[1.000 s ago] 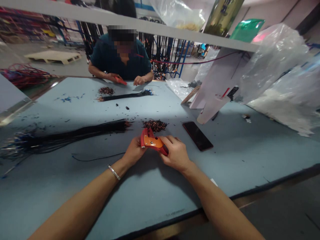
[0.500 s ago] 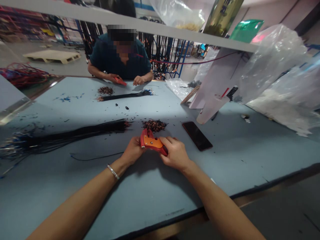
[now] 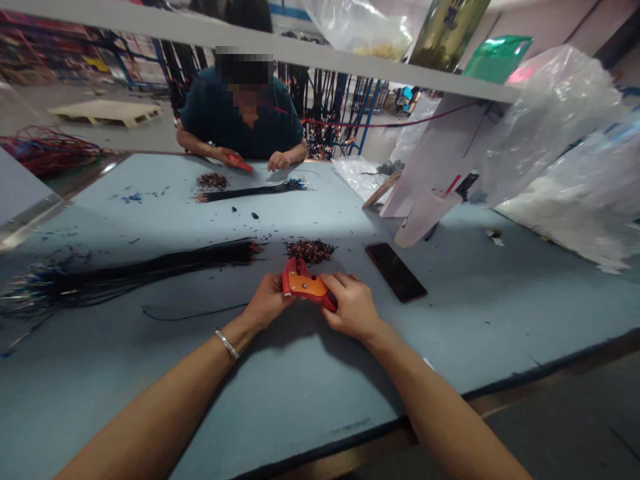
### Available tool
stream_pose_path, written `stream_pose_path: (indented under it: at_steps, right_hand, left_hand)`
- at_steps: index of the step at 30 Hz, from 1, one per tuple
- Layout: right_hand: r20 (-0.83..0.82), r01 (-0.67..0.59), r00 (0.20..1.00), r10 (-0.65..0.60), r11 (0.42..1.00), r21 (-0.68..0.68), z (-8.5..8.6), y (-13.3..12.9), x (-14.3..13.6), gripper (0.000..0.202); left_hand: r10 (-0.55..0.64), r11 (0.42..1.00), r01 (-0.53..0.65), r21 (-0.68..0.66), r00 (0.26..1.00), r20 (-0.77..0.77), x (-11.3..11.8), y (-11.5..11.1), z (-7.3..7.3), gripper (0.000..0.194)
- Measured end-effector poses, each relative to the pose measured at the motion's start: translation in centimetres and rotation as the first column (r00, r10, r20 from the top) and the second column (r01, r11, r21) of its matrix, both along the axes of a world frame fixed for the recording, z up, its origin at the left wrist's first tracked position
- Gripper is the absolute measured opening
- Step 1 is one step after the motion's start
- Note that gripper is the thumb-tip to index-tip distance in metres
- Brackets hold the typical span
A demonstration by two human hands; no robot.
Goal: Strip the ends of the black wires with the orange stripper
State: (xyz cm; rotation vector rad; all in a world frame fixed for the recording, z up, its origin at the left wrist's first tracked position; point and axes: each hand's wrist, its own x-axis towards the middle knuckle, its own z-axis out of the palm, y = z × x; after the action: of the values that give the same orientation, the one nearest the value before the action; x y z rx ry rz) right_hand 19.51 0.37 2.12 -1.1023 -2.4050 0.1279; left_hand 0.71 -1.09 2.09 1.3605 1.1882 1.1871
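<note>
My right hand [image 3: 353, 305] is wrapped round the handle of a red and orange hand tool [image 3: 306, 285]. At the tool's left end, my left hand [image 3: 267, 303] pinches a thin black wire [image 3: 195, 315], which trails to the left across the table and ends in a blue tip. Just behind the tool lies a pile of small black and copper-coloured scraps [image 3: 311, 251]. A long bundle of black wires [image 3: 165, 270] stretches over the left side, with bare ends towards the scraps and blue and silver ends at far left.
A dark phone [image 3: 396, 272] lies right of my hands on the blue-grey table [image 3: 310, 400]. Across it, a person [image 3: 240, 127] holds a red tool near a smaller wire bundle [image 3: 250, 193]. Plastic bags [image 3: 560, 133] stand at the right. A shelf [image 3: 350, 60] crosses above.
</note>
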Motion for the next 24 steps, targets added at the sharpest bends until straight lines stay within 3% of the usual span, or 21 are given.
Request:
stream_pose_path:
  at_steps: [13,24]
  right_hand:
    - [0.032,0.018,0.999,-0.018,1.000,-0.003,0.12,-0.07,-0.08,0.040]
    - [0.137,0.067,0.989,-0.064,0.998,-0.019,0.03,0.19,-0.27,0.029]
  left_hand:
    - [-0.024,0.999,0.024,-0.023,1.000,-0.011,0.15,-0.03,-0.13,0.016]
    - [0.006,0.994,0.004,-0.106,0.996,0.090,0.76,-0.12,-0.05,0.022]
